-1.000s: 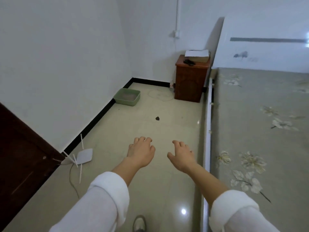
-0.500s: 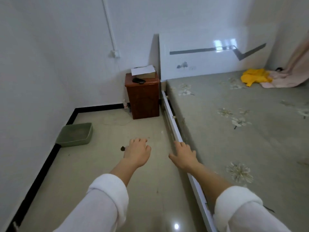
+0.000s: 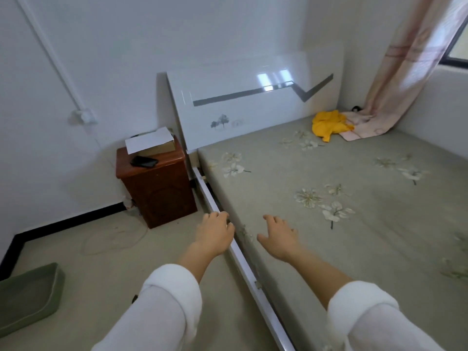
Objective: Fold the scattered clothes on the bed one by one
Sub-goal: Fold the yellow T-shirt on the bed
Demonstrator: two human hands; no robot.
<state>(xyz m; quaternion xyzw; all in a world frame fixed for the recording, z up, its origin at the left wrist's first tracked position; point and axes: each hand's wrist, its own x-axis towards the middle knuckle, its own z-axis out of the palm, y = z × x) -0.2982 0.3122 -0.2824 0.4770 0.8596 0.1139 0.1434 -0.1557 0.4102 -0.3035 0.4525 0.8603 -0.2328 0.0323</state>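
The left grip point(image 3: 215, 236) and right grip point(image 3: 278, 239) hang palm down with loose, spread fingers, holding nothing, over the near edge of the bed point(image 3: 367, 249). A crumpled yellow cloth point(image 3: 329, 125) lies at its far corner.

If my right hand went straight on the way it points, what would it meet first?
Right hand looks free over the bed until the headboard, probably; the yellow garment lies well right of that line.

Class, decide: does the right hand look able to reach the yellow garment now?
Probably not. The right hand hovers over the near edge of the mattress; the yellow garment lies in the far corner by the curtain. Nothing blocks it, but it looks too far.
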